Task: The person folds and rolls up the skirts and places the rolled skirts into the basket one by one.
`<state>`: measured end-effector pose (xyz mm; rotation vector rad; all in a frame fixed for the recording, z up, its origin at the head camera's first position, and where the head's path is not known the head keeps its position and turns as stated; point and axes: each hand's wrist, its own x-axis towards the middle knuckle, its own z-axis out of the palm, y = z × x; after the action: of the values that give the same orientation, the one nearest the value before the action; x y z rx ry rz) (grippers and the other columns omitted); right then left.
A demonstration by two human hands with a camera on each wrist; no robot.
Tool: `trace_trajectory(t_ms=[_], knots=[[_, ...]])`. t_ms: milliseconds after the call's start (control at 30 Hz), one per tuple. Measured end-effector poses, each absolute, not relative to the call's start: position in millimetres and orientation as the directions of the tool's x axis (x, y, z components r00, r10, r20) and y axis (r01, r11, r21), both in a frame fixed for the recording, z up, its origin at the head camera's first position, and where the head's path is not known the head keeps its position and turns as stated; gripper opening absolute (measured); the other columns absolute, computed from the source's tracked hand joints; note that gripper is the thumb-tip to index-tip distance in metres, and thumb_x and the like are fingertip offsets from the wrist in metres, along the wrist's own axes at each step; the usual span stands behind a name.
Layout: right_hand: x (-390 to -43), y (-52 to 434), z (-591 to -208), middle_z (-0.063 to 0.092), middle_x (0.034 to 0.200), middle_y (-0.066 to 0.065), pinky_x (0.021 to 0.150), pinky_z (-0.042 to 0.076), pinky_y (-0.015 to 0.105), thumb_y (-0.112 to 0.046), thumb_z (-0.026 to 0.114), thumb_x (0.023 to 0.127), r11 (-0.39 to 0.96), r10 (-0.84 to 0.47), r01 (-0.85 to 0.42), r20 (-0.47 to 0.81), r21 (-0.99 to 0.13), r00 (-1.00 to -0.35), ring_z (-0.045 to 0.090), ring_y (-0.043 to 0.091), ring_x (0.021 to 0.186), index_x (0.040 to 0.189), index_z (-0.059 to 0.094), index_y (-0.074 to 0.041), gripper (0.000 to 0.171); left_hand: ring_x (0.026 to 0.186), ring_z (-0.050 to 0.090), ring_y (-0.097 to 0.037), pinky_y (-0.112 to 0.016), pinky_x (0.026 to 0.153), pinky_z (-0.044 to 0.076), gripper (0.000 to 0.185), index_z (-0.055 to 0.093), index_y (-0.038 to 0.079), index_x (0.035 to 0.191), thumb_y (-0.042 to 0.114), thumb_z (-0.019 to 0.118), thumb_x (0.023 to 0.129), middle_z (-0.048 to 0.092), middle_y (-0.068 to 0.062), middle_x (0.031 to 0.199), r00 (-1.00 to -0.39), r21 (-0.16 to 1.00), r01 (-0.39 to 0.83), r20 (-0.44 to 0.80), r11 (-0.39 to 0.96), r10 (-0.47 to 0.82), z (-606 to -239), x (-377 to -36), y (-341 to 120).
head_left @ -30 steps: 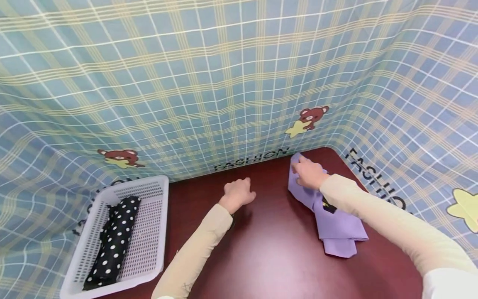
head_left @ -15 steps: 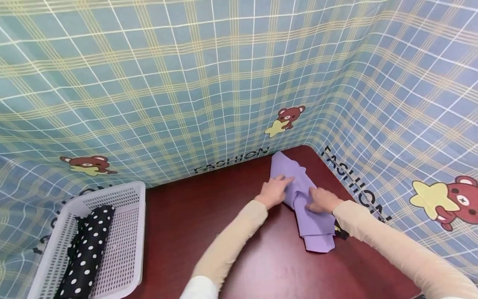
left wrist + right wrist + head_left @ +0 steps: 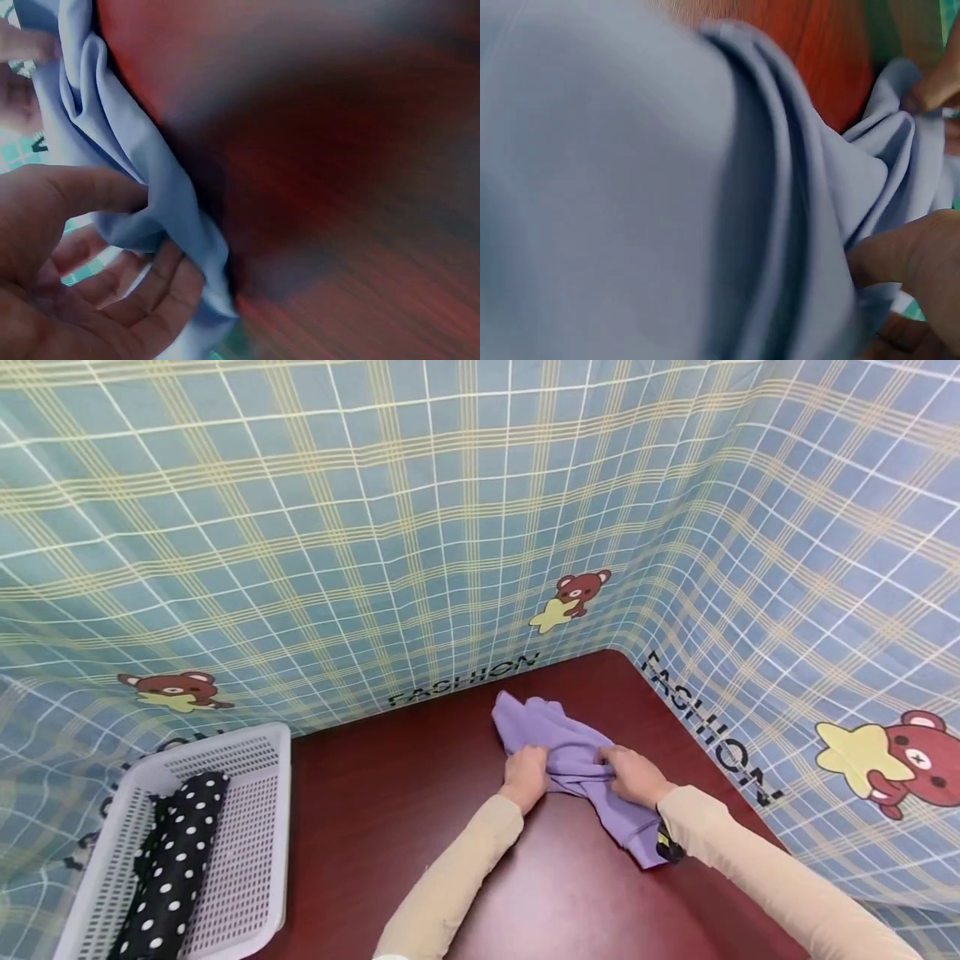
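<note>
Sleeves: two cream sleeves (image 3: 757,868) are seen reaching in from the near edge toward the middle of the desk.

Desk: a dark red desk (image 3: 420,827) carries everything (its surface is glossy, so cloth is likely to slide on it).

Left hand: the left hand (image 3: 525,771) is closed on the purple cloth (image 3: 570,752), with a bunched fold pinched between thumb and curled fingers, as is plainly shown from the left wrist (image 3: 161,217).

Right hand: the right hand (image 3: 633,774) is clamped on the same cloth just beside the left, the thumb pressed into a ridge of folds (image 3: 889,259).

Purple cloth: it lies gathered on the desk toward the far right corner, one end trailing toward the right sleeve, where something small and dark (image 3: 667,847) is partly covered and cannot be identified.

Doing it well: the cloth is best handled, it is judged, by keeping both grips on matching edges rather than on loose bunches, and by lifting slightly so that the layers are not dragged crooked across the smooth surface.

Basket: a white perforated basket (image 3: 262,827) is set at the near left, well apart from the hands, and a black item with white dots (image 3: 176,868) is laid lengthwise in it.

Backdrop: a blue checked sheet (image 3: 375,543) printed with bears is hung behind and to the right of the desk.
</note>
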<state>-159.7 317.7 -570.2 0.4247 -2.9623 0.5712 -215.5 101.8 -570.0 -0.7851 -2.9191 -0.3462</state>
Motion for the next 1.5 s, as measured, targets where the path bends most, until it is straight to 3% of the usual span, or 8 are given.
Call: trace_trajectory(t_ms=[433,633,833,1000,1167,1333,1433,1500], knots=[[-175.0,257.0,-589.3,0.071,0.106,0.005,0.098,0.052,0.051,0.014,0.057,0.076,0.729,-0.458,-0.517,0.242,-0.448,-0.855,0.067,0.036,0.112,0.101,0.071,-0.012,0.039,0.063,0.071,-0.027,-0.039,0.053,0.052,0.014,0.067,0.011,0.064,0.02,0.078,0.066,0.074,-0.009,0.071,-0.897,0.181,0.437,0.015,0.881,0.442,-563.3,-149.3,20.7],[-148.8,244.6,-584.8,0.065,0.1,-0.003,0.08,0.054,0.039,-0.012,0.08,0.077,0.831,-0.389,-0.461,0.265,-0.312,-0.882,0.064,0.02,0.096,0.1,0.07,-0.019,0.026,0.049,0.058,-0.018,-0.034,0.043,0.038,0.024,0.054,0.015,0.056,0.022,0.076,0.063,0.063,-0.002,0.057,-0.868,0.233,0.488,0.031,0.841,0.496,-561.6,-119.9,-17.4],[-138.4,238.5,-568.6,0.071,0.094,-0.01,0.073,0.056,0.032,-0.015,0.081,0.081,0.829,-0.385,-0.448,0.24,-0.334,-0.891,0.071,0.011,0.089,0.094,0.073,-0.023,0.018,0.051,0.036,-0.006,-0.022,0.047,0.028,0.016,0.055,0.014,0.07,0.013,0.071,0.066,0.042,0.01,0.056,-0.878,0.453,0.442,0.042,0.774,0.477,-550.6,-115.2,-61.4],[-172.1,228.6,-497.6,0.071,0.097,-0.005,0.078,0.058,0.034,-0.011,0.077,0.084,0.784,-0.383,-0.517,0.388,-0.344,-0.838,0.069,0.012,0.088,0.104,0.074,-0.018,0.021,0.06,0.05,-0.009,-0.025,0.052,0.039,0.013,0.065,0.015,0.086,0.012,0.071,0.075,0.059,0.004,0.07,-0.91,0.466,0.409,0.152,0.785,0.385,-486.0,-151.8,-85.2],[-204.8,218.9,-393.3,0.072,0.105,0.002,0.078,0.056,0.037,-0.008,0.074,0.087,0.745,-0.344,-0.602,0.609,-0.286,-0.715,0.065,0.017,0.093,0.112,0.073,-0.014,0.025,0.075,0.062,-0.02,-0.034,0.062,0.051,0.016,0.07,0.011,0.098,0.006,0.067,0.083,0.07,-0.008,0.092,-0.83,0.407,0.505,0.471,0.761,0.298,-380.9,-183.6,-95.8],[-203.0,219.2,-330.4,0.072,0.099,0.007,0.083,0.045,0.035,-0.007,0.07,0.087,0.669,-0.303,-0.713,0.797,-0.213,-0.522,0.061,0.023,0.093,0.105,0.074,-0.012,0.02,0.088,0.063,-0.021,-0.036,0.072,0.052,0.018,0.072,0.011,0.097,0.004,0.064,0.083,0.073,-0.004,0.096,-0.643,0.311,0.653,0.709,0.69,0.289,-315.7,-172.6,-100.2],[-189.1,228.7,-332.6,0.071,0.092,0.007,0.085,0.04,0.036,-0.016,0.064,0.089,0.539,-0.377,-0.835,0.855,-0.109,-0.355,0.059,0.025,0.088,0.098,0.075,-0.009,0.016,0.088,0.063,-0.014,-0.03,0.075,0.053,0.018,0.072,0.013,0.101,0.008,0.068,0.084,0.073,0.001,0.094,-0.636,0.31,0.732,0.63,0.607,0.445,-314.8,-150.9,-106.4],[-177.9,236.2,-351.2,0.069,0.088,0.003,0.084,0.039,0.038,-0.024,0.062,0.091,0.432,-0.481,-0.902,0.841,-0.016,-0.246,0.057,0.022,0.085,0.094,0.075,-0.01,0.019,0.087,0.062,-0.007,-0.025,0.077,0.054,0.023,0.071,0.014,0.112,0.015,0.07,0.089,0.071,0.004,0.096,-0.67,0.377,0.742,0.39,0.555,0.631,-325.7,-135.7,-114.4]])
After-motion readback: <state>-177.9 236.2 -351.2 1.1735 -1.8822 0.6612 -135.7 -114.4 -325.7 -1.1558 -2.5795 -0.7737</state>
